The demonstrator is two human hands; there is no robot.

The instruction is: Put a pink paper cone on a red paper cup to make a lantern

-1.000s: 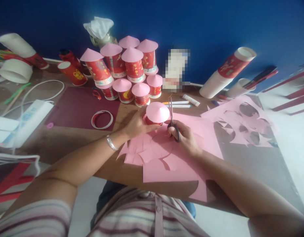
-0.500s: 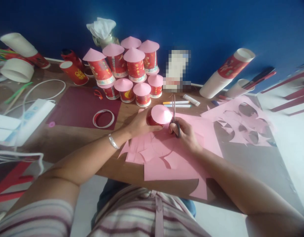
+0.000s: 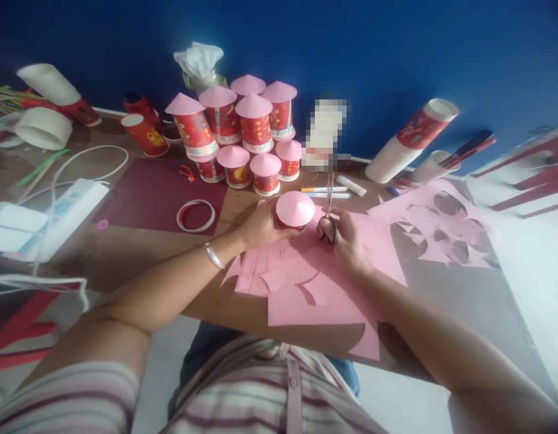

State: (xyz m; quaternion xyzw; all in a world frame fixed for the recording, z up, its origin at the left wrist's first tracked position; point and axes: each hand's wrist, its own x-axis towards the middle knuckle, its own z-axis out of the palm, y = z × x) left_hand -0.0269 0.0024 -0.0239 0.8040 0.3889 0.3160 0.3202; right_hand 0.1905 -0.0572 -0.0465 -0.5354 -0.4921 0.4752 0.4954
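My left hand (image 3: 259, 226) is wrapped round a small red paper cup with a pink cone top (image 3: 295, 208), held upright above the pink sheets (image 3: 324, 301). Just to its right, my right hand (image 3: 346, 241) grips scissors (image 3: 328, 226) by their black handles, with the blades pointing away from me. The blades are apart from the cone. Loose pink scraps (image 3: 274, 280) lie on the sheets beneath my hands.
Several red cups with pink cones (image 3: 254, 117) stand behind my left hand. Markers (image 3: 324, 190) and a glue stick (image 3: 351, 185) lie beyond the scissors. Cut pink paper (image 3: 435, 226) is at the right, a tape roll (image 3: 196, 216) at the left.
My right hand has moved slightly right with the scissors, away from the cone. My left hand still holds the cup, and the cone now tilts less to the right. The view has shifted slightly.
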